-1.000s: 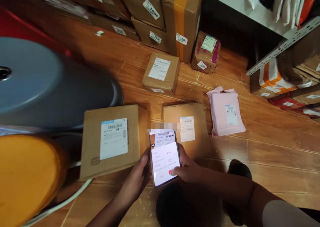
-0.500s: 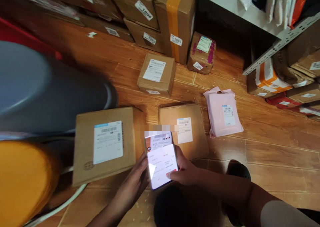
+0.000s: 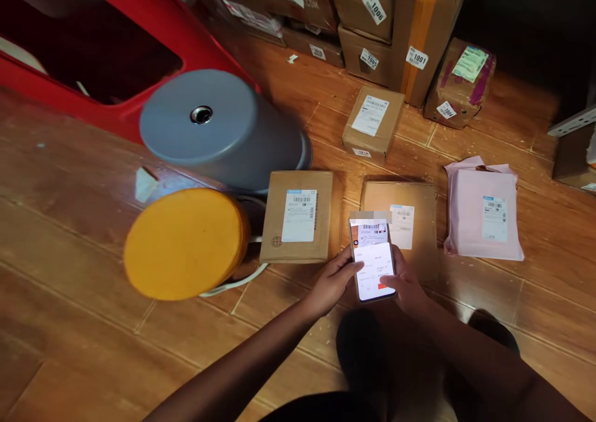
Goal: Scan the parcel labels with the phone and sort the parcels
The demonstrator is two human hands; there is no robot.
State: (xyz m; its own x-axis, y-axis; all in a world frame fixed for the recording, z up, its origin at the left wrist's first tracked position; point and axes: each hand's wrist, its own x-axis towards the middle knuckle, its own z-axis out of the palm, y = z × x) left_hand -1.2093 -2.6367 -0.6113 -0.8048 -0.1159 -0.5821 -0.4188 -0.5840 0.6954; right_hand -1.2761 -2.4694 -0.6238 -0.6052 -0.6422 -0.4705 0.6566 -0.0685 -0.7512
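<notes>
A smartphone (image 3: 373,260) with a lit screen is held between my two hands. My left hand (image 3: 333,280) grips its left edge, thumb over the screen. On the right edge, my right hand (image 3: 408,283) is closed round the phone, its thumb near a red button on the display. The upper screen shows a label picture. Just beyond the phone lies a cardboard box (image 3: 423,202) with a white label, partly hidden by the phone. Left of it sits another labelled cardboard box (image 3: 270,214), and a pink plastic parcel (image 3: 472,217) lies to the right.
A yellow round-topped stool (image 3: 181,245) and a grey tapered stool (image 3: 181,130) stand at left, near a red frame (image 3: 209,43). A small box (image 3: 391,115), a purple-taped box (image 3: 459,93) and stacked numbered cartons (image 3: 433,22) lie beyond. My shoes are below.
The view has swung left, so boxes and stools appear further right and more of the red frame shows. My left thumb has come over the phone screen. Both hands still hold the phone.
</notes>
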